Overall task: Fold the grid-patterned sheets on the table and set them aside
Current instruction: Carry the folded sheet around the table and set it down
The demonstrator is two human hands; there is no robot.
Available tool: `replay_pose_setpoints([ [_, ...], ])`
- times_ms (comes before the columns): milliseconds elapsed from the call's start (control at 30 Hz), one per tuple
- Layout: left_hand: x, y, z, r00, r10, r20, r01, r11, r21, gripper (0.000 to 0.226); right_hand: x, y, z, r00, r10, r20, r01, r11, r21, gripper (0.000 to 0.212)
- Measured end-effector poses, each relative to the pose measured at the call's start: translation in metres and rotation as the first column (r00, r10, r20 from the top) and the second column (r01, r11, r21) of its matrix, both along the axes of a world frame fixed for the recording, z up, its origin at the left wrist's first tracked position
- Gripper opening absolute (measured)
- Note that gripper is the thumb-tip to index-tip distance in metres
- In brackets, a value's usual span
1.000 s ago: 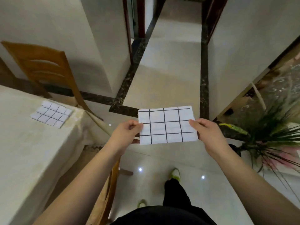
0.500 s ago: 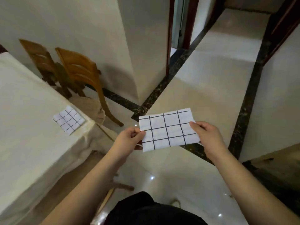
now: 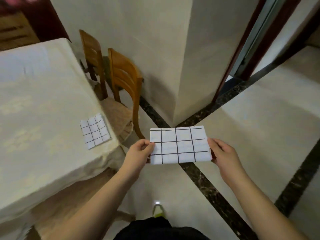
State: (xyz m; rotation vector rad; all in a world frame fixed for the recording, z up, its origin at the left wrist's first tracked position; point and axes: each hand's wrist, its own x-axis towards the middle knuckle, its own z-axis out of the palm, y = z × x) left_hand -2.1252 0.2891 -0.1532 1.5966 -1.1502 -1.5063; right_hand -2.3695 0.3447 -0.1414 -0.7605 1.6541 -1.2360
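I hold a folded white sheet with a black grid [image 3: 179, 144] in the air over the floor, to the right of the table. My left hand [image 3: 140, 151] pinches its left edge and my right hand [image 3: 223, 152] pinches its right edge. A second folded grid sheet [image 3: 94, 131] lies flat near the right corner of the table [image 3: 39, 108], which is covered with a cream cloth.
Two wooden chairs [image 3: 124, 80] stand against the wall beside the table's right side. A white wall corner [image 3: 180, 58] juts out ahead, with a dark doorframe [image 3: 242, 54] to its right. The glossy tiled floor has dark stripes [image 3: 206, 181]. My shoe [image 3: 158, 211] shows below.
The view has swung to the left, bringing the table and the chairs further into the frame. Both hands keep the same grip on the sheet, which now sits more level.
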Motion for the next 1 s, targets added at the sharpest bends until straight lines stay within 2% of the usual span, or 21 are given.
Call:
replay_pose_setpoints([
  [200, -0.001, -0.054, 0.007, 0.998, 0.063, 0.004, -0.063, 0.998, -0.001, 0.019, 0.0, -0.079, 0.003, 0.992, 0.127, -0.014, -0.127, 0.992, 0.026, 0.01],
  [433, 0.005, -0.108, 0.012, 0.983, 0.172, -0.061, -0.174, 0.985, -0.018, 0.018, 0.002, -0.162, -0.004, 0.978, 0.211, 0.003, -0.211, 0.976, 0.048, 0.01],
  [633, 0.002, -0.15, 0.012, 0.976, 0.218, 0.013, -0.218, 0.976, -0.009, 0.017, -0.002, -0.245, -0.019, 0.949, 0.309, 0.065, -0.312, 0.949, 0.043, 0.006],
  [767, -0.001, -0.171, 0.013, 0.965, 0.262, 0.036, -0.263, 0.963, 0.058, 0.014, -0.004, -0.306, -0.019, 0.886, 0.46, 0.058, -0.462, 0.886, 0.045, 0.007],
  [867, -0.006, -0.183, 0.015, 0.927, 0.367, 0.08, -0.372, 0.925, 0.073, 0.018, 0.0, -0.346, -0.009, 0.833, 0.548, 0.083, -0.552, 0.833, 0.035, 0.005],
  [1000, -0.015, -0.2, 0.018, 0.843, 0.536, 0.041, -0.537, 0.84, 0.071, 0.022, 0.013, -0.396, -0.003, 0.745, 0.664, 0.06, -0.666, 0.746, 0.013, 0.005],
])
